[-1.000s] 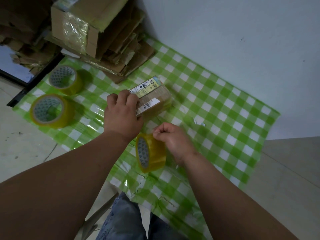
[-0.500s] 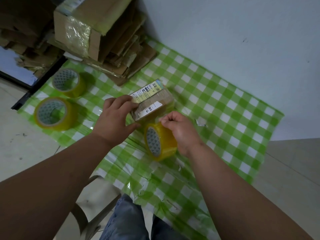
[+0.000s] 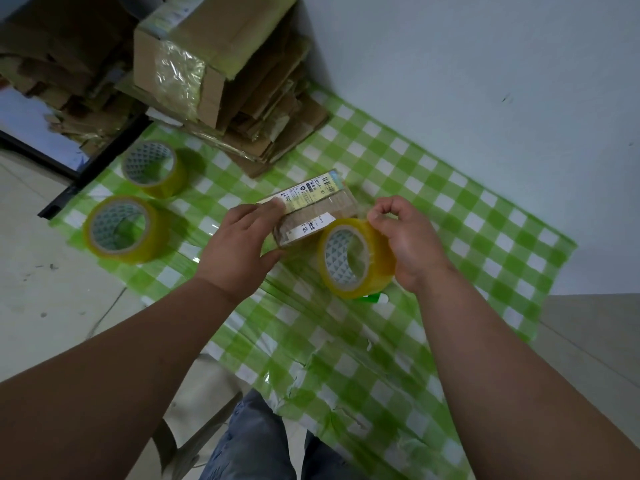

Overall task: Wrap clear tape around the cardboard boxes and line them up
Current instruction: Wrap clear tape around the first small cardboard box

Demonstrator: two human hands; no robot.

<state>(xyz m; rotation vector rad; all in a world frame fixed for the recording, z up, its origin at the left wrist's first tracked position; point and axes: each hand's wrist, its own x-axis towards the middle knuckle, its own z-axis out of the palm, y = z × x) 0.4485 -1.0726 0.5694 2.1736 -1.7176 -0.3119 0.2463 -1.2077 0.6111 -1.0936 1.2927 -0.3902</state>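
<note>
A small cardboard box (image 3: 313,206) with white and yellow labels lies on the green checked cloth (image 3: 450,237). My left hand (image 3: 239,245) grips its near left end, fingers over the top and thumb at the lower corner. My right hand (image 3: 407,239) holds a yellowish roll of clear tape (image 3: 353,256) on its edge, right against the box's near right side. The thumb and fingers of that hand curl over the top of the roll by the box's end.
Two more tape rolls (image 3: 152,166) (image 3: 123,228) lie at the left on the cloth. A larger taped carton (image 3: 204,50) sits on a heap of flattened cardboard (image 3: 277,126) at the back. A white wall (image 3: 485,81) stands behind. My knees (image 3: 263,445) are below.
My right hand has brought the tape roll up from near me to the box's right side. My left hand has shifted from on top of the box to gripping its left end.
</note>
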